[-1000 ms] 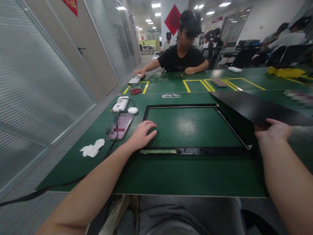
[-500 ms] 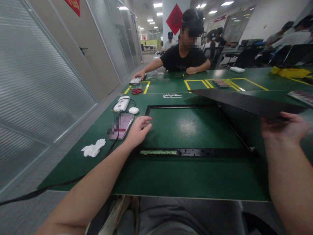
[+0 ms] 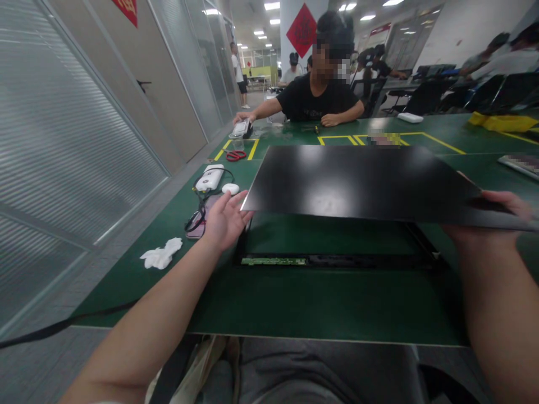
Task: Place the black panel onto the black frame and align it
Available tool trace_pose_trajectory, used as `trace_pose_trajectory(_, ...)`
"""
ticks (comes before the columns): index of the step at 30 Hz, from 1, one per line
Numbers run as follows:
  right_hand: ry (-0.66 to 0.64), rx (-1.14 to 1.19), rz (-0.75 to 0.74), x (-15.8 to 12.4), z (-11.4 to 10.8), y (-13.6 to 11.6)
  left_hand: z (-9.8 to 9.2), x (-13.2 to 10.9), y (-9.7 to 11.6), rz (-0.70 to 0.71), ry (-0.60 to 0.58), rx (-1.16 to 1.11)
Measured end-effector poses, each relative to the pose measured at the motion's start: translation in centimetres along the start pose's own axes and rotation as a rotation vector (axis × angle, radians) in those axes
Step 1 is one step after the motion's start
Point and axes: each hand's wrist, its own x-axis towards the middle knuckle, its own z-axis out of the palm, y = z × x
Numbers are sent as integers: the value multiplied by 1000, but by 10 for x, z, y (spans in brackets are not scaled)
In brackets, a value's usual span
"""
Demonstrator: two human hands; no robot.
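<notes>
A dark, glossy flat screen panel (image 3: 349, 182) is held almost level above the table. My right hand (image 3: 490, 221) grips its right end, thumb on top and the other fingers mostly hidden beneath. At the panel's near left corner, my left hand (image 3: 225, 221) has its fingers stretched out and apart; whether they touch the edge I cannot tell. Below the panel lies a black rectangular frame (image 3: 362, 262), its far side hidden by the panel. A narrow green circuit board (image 3: 273, 261) sits in the left part of the frame's near bar.
On the left are a phone (image 3: 196, 229), a white power bank (image 3: 210, 178) with a cable, a white earbud case (image 3: 230, 189) and crumpled tissue (image 3: 162, 253). Red-handled scissors (image 3: 236, 155) lie farther back. Across the table a person (image 3: 318, 95) holds a small boxy device (image 3: 241, 129).
The panel has swung left and levelled out over the frame, still in my right hand. My left hand has shifted slightly left and turned palm inward. The person opposite has tilted up the small device.
</notes>
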Motion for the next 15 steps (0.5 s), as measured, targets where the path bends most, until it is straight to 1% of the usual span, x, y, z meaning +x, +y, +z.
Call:
trace_pose_trajectory(2,-68,-8,58,-4,5,-1,3,-3,2,-22,-61,27)
trace_pose_trajectory(3,-76,-16,87,-5,7,-2,4,-4,2,-6,-63,46)
trace_pose_trajectory(7,-15,-69,234,-10,20,-6,0,-2,2,100,-11,104)
trace_pose_trajectory(9,-12,-85,303,-12,24,-6,-4,2,4,136,-4,95)
trace_pose_trajectory(12,-55,-113,374,-13,25,-6,-8,5,8,173,36,51)
trace_pose_trajectory(15,-144,-102,460,-12,22,-3,-5,3,13,212,82,11)
